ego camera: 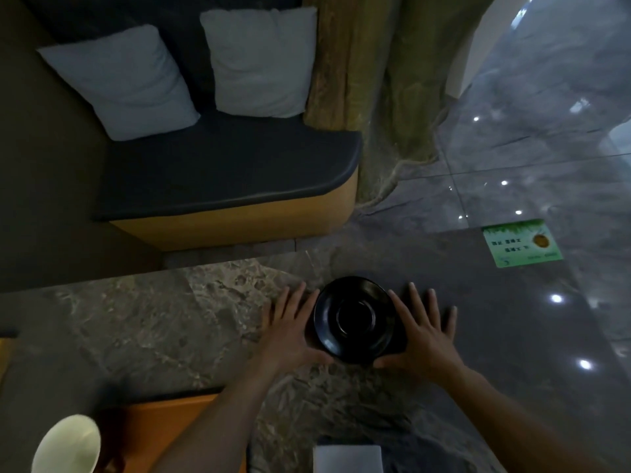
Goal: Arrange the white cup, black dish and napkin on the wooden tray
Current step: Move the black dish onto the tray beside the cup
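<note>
The round black dish lies on the stone table, a little past its middle. My left hand presses against the dish's left edge and my right hand against its right edge, fingers spread flat, thumbs curling under the near rim. The white cup stands at the bottom left on the wooden tray, which shows as an orange-brown surface partly hidden by my left forearm. A folded white napkin lies at the bottom edge of the view, near me.
A green card lies at the table's far right corner. Beyond the table stands a bench with a dark cushion and two pale pillows. A trunk-like pillar and glossy floor are at the right.
</note>
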### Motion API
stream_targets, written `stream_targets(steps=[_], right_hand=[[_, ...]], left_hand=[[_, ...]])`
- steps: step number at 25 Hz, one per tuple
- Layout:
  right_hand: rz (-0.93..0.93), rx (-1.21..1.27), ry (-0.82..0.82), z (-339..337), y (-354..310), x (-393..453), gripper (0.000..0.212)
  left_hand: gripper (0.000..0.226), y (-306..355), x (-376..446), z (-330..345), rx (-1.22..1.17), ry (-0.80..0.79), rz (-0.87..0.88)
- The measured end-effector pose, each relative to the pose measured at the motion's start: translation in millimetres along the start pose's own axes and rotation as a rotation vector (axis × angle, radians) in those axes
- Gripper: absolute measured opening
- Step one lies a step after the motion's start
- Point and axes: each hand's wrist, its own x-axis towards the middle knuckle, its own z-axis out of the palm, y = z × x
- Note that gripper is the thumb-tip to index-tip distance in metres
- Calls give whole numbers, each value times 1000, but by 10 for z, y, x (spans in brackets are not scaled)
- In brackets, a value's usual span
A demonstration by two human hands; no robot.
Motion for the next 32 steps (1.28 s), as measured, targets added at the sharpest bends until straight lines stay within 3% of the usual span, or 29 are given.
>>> stream_targets(steps=[6, 14, 25, 32], right_hand=[[16, 7, -13, -6, -38, 23, 136], [-14, 41, -43, -45, -117, -108, 134], [-183, 54, -6, -215, -318, -842, 126], [-326, 93, -25, -203, -574, -1297, 132]], left_hand=[[126, 46, 2, 110, -50, 107, -1], [130, 31, -178, 67, -109, 48, -32], [129, 275, -1128, 21, -161, 139, -50], [131, 348, -1889, -59, -275, 196, -52]])
